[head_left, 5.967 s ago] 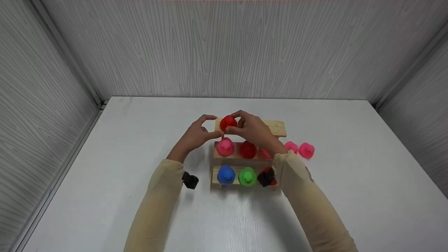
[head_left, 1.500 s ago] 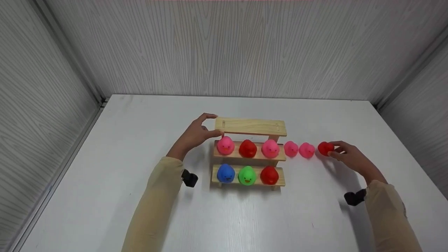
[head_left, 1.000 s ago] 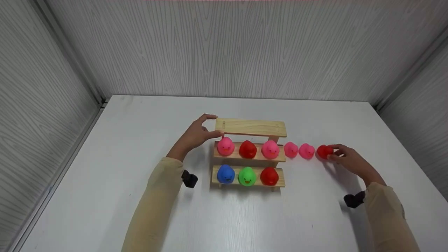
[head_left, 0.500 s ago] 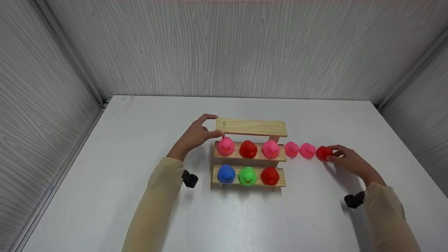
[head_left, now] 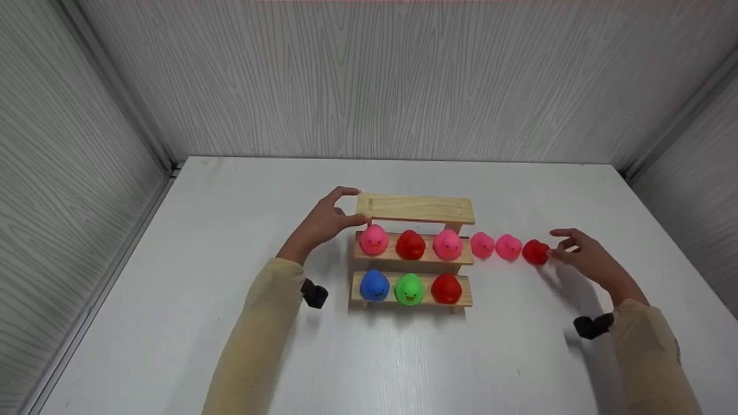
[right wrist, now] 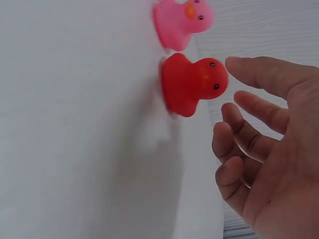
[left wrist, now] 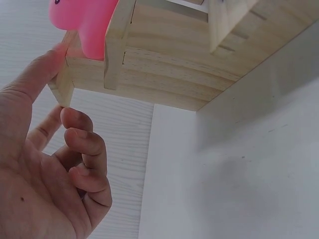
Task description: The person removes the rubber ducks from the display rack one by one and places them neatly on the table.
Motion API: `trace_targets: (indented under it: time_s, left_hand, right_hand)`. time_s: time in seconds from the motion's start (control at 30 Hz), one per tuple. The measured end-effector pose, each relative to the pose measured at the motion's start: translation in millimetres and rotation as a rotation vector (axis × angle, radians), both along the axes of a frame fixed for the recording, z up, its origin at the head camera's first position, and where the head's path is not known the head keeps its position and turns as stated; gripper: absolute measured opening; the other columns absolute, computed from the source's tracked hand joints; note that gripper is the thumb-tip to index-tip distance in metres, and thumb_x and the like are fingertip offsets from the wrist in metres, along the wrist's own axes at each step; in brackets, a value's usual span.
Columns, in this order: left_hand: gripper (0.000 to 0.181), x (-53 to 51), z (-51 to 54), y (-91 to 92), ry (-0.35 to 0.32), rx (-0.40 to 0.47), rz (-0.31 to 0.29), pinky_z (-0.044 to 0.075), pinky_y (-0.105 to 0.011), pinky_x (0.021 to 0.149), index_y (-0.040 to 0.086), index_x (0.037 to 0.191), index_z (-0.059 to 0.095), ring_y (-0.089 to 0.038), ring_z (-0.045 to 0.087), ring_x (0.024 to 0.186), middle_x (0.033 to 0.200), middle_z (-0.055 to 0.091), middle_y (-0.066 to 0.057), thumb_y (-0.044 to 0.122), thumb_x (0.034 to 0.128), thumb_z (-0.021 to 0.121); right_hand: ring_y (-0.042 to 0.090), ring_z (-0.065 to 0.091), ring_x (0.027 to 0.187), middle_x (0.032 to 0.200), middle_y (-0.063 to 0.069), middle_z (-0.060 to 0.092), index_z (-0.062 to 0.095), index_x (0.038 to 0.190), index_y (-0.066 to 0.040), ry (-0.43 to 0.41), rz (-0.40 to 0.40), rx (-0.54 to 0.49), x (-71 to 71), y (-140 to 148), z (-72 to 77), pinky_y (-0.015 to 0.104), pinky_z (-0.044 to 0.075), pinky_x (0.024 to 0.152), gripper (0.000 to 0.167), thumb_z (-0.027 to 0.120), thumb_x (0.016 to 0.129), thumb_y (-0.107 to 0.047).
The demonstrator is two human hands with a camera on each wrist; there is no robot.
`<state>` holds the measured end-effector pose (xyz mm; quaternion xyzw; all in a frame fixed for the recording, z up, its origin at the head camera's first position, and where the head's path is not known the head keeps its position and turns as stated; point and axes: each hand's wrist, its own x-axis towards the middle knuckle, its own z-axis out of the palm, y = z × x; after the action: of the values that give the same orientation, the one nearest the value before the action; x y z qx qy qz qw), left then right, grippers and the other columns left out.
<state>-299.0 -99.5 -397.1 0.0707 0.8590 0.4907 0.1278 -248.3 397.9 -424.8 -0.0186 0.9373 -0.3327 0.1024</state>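
A three-tier wooden stand (head_left: 424,207) stands mid-table; its top board carries nothing. My left hand (head_left: 320,226) pinches that board's left end between thumb and forefinger, the other fingers curled loosely below in the left wrist view. On the table right of the stand, a red rubber duck (head_left: 536,252) sits at the end of a row with two pink rubber ducks (head_left: 509,246). Beside it my right hand (head_left: 594,259) is spread, thumb close to the duck's head, holding nothing. In the right wrist view the red duck (right wrist: 182,85) sits apart from the fingers (right wrist: 249,139).
The middle tier bears a pink duck (head_left: 374,240), a red duck (head_left: 410,245) and another pink duck (head_left: 448,245). Below are a blue duck (head_left: 375,285), a green duck (head_left: 410,289) and a red duck (head_left: 447,289). Grey panels (head_left: 369,80) enclose the white table (head_left: 259,357).
The red duck went from the top board to the right end of the pink ducks' row. My right hand has just let it go and drawn back slightly. The left hand stays put.
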Motion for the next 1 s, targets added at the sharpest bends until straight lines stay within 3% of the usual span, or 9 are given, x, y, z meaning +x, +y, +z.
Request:
trace_targets:
  time_s: [0.2, 0.43, 0.7, 0.83, 1.0]
  left_hand:
    - [0.069, -1.1, 1.0, 3.7, -0.008, -0.008, -0.001, 0.039, -0.032, 0.074, 0.029, 0.142, 0.04, -0.021, 0.05, 0.088, 0.105, 0.063, -0.018, 0.044, 0.0828, 0.071]
    - [0.069, -1.2, 1.4, 6.1, -0.012, -0.013, 0.004, 0.041, -0.034, 0.076, 0.029, 0.141, 0.041, -0.02, 0.05, 0.089, 0.104, 0.063, -0.013, 0.045, 0.0819, 0.072]
    - [0.069, 0.6, 1.8, 3.8, -0.022, -0.01, 0.01, 0.041, -0.034, 0.078, 0.03, 0.141, 0.041, -0.021, 0.051, 0.092, 0.104, 0.063, -0.01, 0.046, 0.0817, 0.072]
    - [0.067, 0.9, 0.8, 1.8, 0.007, 0.005, 0.001, 0.038, -0.032, 0.071, 0.028, 0.141, 0.043, -0.017, 0.047, 0.08, 0.087, 0.06, -0.008, 0.043, 0.0824, 0.072]
    - [0.066, 0.2, 0.1, 0.1, 0.023, -0.001, 0.01, 0.037, -0.031, 0.068, 0.027, 0.14, 0.044, -0.016, 0.046, 0.077, 0.084, 0.06, -0.01, 0.043, 0.0824, 0.072]
  right_hand:
    - [0.014, 0.054, 0.089, 0.105, -0.005, 0.049, 0.035, 0.145, -0.009, 0.106, -0.064, -0.116, 6.7, 9, 12.4, 0.025, 0.046, 0.075, 0.06, 0.052, 0.098, -0.041]
    - [0.011, 0.054, 0.086, 0.102, -0.01, 0.05, 0.041, 0.139, -0.017, 0.152, -0.096, -0.188, 10.8, 2, 15.7, 0.021, 0.046, 0.073, 0.049, 0.053, 0.098, -0.041]
    - [0.01, 0.055, 0.082, 0.102, -0.009, 0.051, 0.043, 0.137, -0.016, 0.191, -0.063, -0.224, 10.6, -25, 18.9, 0.021, 0.047, 0.071, 0.046, 0.054, 0.098, -0.036]
    - [0.012, 0.058, 0.086, 0.102, -0.007, 0.051, 0.043, 0.137, -0.014, 0.205, -0.008, -0.231, 11.9, -42, 22.6, 0.021, 0.048, 0.072, 0.047, 0.056, 0.097, -0.034]
    - [0.005, 0.059, 0.086, 0.101, -0.005, 0.05, 0.042, 0.137, -0.01, 0.194, 0.051, -0.261, 12.2, -64, 28.6, 0.019, 0.05, 0.073, 0.05, 0.059, 0.096, -0.031]
